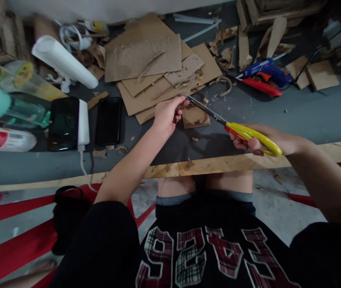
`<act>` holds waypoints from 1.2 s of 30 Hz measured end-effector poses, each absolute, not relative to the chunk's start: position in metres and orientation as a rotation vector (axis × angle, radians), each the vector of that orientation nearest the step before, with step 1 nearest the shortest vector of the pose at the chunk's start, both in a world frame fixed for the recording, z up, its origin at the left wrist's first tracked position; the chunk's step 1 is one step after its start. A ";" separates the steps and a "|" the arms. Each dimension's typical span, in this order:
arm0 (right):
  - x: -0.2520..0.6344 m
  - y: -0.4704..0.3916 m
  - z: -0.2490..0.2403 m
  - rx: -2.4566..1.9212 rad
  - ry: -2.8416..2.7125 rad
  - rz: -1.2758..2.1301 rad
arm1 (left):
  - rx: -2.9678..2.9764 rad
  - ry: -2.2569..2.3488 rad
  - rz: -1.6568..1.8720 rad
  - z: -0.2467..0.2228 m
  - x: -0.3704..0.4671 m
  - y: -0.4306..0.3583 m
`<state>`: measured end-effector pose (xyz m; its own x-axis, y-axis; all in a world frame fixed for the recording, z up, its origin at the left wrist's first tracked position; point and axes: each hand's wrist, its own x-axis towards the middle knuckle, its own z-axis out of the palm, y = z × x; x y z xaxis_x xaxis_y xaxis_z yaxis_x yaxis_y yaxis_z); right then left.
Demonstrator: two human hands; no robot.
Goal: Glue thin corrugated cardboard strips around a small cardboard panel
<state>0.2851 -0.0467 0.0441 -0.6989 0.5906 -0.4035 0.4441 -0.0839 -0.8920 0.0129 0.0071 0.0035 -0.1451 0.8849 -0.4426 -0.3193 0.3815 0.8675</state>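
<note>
My right hand (254, 140) is wrapped round the yellow and red handles of a pair of scissors (242, 134). The blades point up and left, nearly closed, and their tips reach the fingertips of my left hand (170, 113). Thumb and fingers of that left hand are pinched on what looks like a thin strip of corrugated cardboard (192, 105), mostly hidden by the fingers and blades. Just below the blades, a small square cardboard piece (194, 117) lies on the grey table. Behind my left hand is a pile of flat cardboard sheets (143, 60).
A blue glue gun (262, 69) and a red-handled tool (263, 87) lie at the right. On the left are a black phone (108, 120), a white power adapter (83, 122) with a cable, bottles (5, 138) and a white roll (65, 62). A wooden strip (170, 170) edges the table.
</note>
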 end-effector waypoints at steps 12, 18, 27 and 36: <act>0.280 -0.043 0.041 -1.178 -1.932 1.974 | 0.655 1.201 1.016 0.006 0.019 -0.003; 0.278 -0.044 0.042 -1.156 -2.080 1.815 | 0.627 1.217 1.048 0.007 0.018 -0.002; 0.275 -0.046 0.048 -1.133 -2.135 1.777 | 0.648 1.164 0.947 0.008 0.018 -0.003; 0.278 -0.047 0.040 -0.990 -1.786 2.135 | 0.647 1.108 1.028 0.006 0.020 -0.005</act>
